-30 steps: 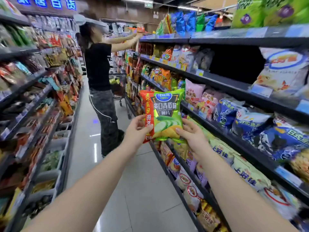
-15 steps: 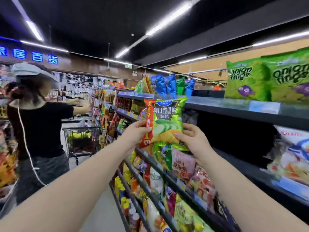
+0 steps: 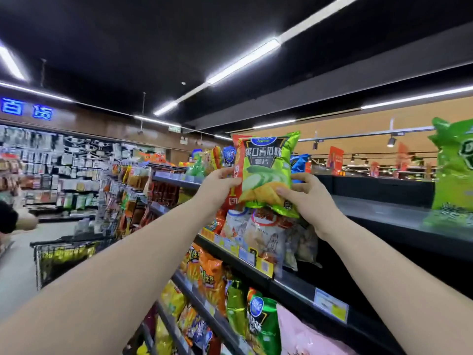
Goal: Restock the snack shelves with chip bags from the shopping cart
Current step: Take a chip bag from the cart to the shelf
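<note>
I hold a green cucumber-flavour chip bag (image 3: 266, 170) upright in both hands at the height of the top shelf (image 3: 389, 213). My left hand (image 3: 217, 188) grips its left edge, where a red strip runs down the bag. My right hand (image 3: 309, 198) grips its lower right corner. The bag hangs in front of the shelf edge, above white snack bags (image 3: 258, 231) on the shelf below. The shopping cart (image 3: 64, 254) stands in the aisle at lower left with yellow packs in it.
A green bag (image 3: 453, 170) stands on the top shelf at far right, and more bags (image 3: 212, 160) stand further down it. Lower shelves (image 3: 230, 290) are packed with snacks. Another person's arm (image 3: 15, 219) shows at the left edge. Racks fill the aisle's left side.
Both hands have lifted the green bag from chest height up to the top shelf level, and my view has tilted upward toward the ceiling.
</note>
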### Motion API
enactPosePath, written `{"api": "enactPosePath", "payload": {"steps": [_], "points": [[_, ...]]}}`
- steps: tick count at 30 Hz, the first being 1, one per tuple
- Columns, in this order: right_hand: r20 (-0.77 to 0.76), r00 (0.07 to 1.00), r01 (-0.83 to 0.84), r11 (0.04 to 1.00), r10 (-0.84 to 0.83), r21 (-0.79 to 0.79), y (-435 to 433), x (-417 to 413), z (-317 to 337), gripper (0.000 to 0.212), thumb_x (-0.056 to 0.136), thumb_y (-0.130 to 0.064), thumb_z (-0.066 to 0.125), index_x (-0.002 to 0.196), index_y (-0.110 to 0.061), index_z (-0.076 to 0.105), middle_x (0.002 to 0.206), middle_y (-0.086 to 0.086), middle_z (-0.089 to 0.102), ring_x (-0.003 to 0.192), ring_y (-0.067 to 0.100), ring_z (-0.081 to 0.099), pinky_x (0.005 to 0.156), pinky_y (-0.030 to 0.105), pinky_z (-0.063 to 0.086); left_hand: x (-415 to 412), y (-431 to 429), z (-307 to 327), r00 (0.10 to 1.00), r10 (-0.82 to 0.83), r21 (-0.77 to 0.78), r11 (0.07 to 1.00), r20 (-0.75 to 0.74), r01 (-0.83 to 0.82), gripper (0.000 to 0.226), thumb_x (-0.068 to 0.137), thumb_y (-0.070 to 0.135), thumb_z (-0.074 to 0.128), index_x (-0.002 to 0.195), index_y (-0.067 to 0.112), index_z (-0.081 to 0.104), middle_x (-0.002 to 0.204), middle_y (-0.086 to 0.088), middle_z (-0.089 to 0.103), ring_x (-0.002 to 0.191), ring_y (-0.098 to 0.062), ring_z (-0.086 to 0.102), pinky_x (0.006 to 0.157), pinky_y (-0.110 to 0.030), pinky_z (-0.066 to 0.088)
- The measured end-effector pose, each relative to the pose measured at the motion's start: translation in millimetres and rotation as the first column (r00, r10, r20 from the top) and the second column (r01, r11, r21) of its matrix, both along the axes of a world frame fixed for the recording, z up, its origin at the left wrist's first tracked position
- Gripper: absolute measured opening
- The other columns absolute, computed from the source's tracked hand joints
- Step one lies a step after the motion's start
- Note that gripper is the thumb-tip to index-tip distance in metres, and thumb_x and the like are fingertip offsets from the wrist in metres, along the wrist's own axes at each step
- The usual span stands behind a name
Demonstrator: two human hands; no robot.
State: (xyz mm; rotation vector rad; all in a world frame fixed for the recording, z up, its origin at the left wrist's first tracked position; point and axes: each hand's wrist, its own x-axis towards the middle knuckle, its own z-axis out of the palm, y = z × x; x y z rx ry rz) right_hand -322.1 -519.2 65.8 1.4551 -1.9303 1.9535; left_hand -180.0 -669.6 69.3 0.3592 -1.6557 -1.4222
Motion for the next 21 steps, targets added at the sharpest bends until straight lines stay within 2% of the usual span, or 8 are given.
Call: {"api": "enactPosePath", "payload": {"steps": [3,5,7,10,12,15,17,21], "points": [[-0.059,0.993,0.099,0.995,-0.101,-0.034,-36,-10,14,0.047,0.08,-0.034,0.077,0.117,-0.028,0.049,0.112,0.002,0.063,0.1,0.02,0.063,0.085,0.04,0.055,-21,-43,19,0.999,-0.037,-0.061,0.997,-0.005,0.037,0.033,0.094,0.013,0.06,0.125,0.021,0.056,0.101,-0.007,0.071,0.072,-0.014,0.066,0.053,-0.021,0.05],[-0.095,0.983,0.156,0.986,-0.16,-0.051,-56,-13,26,0.052,0.08,-0.033,0.078,0.122,-0.025,0.049,0.112,0.001,0.062,0.098,0.018,0.062,0.084,0.036,0.054,-34,-72,32,0.999,-0.044,-0.117,0.992,-0.003,0.043,0.034,0.094,0.013,0.06,0.126,0.02,0.057,0.103,-0.007,0.071,0.075,-0.015,0.067,0.054,-0.021,0.05],[-0.12,0.973,0.189,0.98,-0.195,-0.064,-74,-17,39,0.055,0.082,-0.027,0.077,0.127,-0.022,0.048,0.114,0.003,0.06,0.093,0.015,0.061,0.074,0.026,0.051,-49,-97,46,0.997,-0.079,-0.149,0.986,-0.016,0.076,0.029,0.095,0.007,0.058,0.122,0.016,0.056,0.097,-0.007,0.069,0.07,-0.013,0.067,0.051,-0.02,0.052],[-0.164,0.942,0.287,0.957,-0.292,-0.051,-97,-29,57,0.06,0.082,-0.022,0.076,0.132,-0.025,0.043,0.118,0.004,0.058,0.099,0.019,0.062,0.082,0.033,0.054,-71,-121,62,0.985,-0.171,-0.186,0.969,-0.03,0.163,0.032,0.096,-0.002,0.053,0.121,0.019,0.054,0.088,-0.004,0.065,0.053,-0.004,0.064,0.047,-0.015,0.051],[-0.188,0.915,0.357,0.933,-0.358,-0.041,-105,-37,67,0.067,0.082,-0.019,0.076,0.137,-0.03,0.038,0.116,0.003,0.058,0.101,0.02,0.063,0.088,0.039,0.053,-89,-135,71,0.974,-0.225,-0.221,0.951,-0.015,0.217,0.037,0.095,0.0,0.056,0.129,0.016,0.054,0.101,-0.008,0.066,0.066,-0.009,0.065,0.054,-0.018,0.051],[-0.192,0.873,0.446,0.893,-0.449,-0.061,-108,-47,78,0.075,0.083,-0.009,0.073,0.142,-0.033,0.033,0.105,0.0,0.059,0.091,0.013,0.061,0.08,0.034,0.051,-118,-144,84,0.97,-0.245,-0.295,0.927,-0.007,0.232,0.041,0.089,0.007,0.062,0.128,0.02,0.057,0.11,-0.007,0.069,0.087,-0.02,0.066,0.078,-0.034,0.055],[-0.18,0.838,0.512,0.856,-0.515,-0.067,-108,-57,85,0.078,0.081,-0.007,0.074,0.141,-0.039,0.035,0.106,0.002,0.062,0.092,0.017,0.063,0.085,0.04,0.054,-137,-143,92,0.953,-0.304,-0.277,0.916,-0.008,0.29,0.042,0.085,0.004,0.061,0.124,0.02,0.058,0.1,-0.005,0.07,0.085,-0.022,0.067,0.088,-0.046,0.056],[-0.138,0.791,0.599,0.801,-0.595,-0.019,-104,-79,96,0.079,0.075,-0.005,0.077,0.126,-0.052,0.04,0.106,0.006,0.066,0.093,0.029,0.068,0.081,0.052,0.057,-164,-137,100,0.907,-0.42,-0.207,0.886,0.019,0.415,0.044,0.082,0.006,0.06,0.121,0.025,0.053,0.095,-0.003,0.067,0.081,-0.02,0.064,0.087,-0.045,0.057]]}}
